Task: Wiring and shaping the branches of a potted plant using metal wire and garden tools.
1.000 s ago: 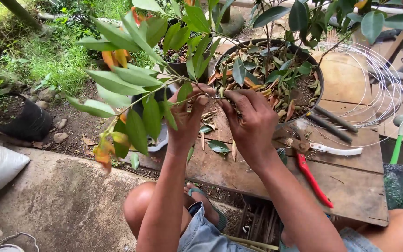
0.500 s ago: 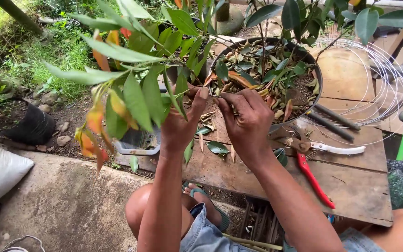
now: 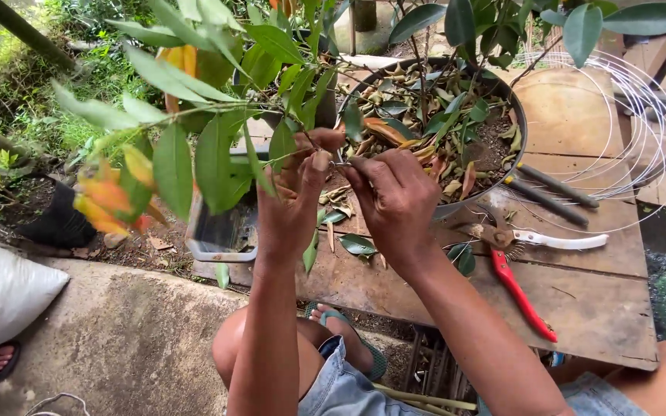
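Leafy branch (image 3: 217,115) pinched by the left hand (image 3: 298,192) above the wooden table (image 3: 595,308), thin wire (image 3: 346,162) gripped by the right hand (image 3: 395,204) beside it, round black pot (image 3: 519,135) just behind, red-handled pruning shears (image 3: 514,258) laid nearby

Both arms bare, no sleeves, no watch or rings seen. Left hand (image 3: 296,192) & right hand (image 3: 395,204) ungloved. Faded blue denim shorts (image 3: 341,389) w/ frayed hem; teal sandal (image 3: 348,339) on near foot.
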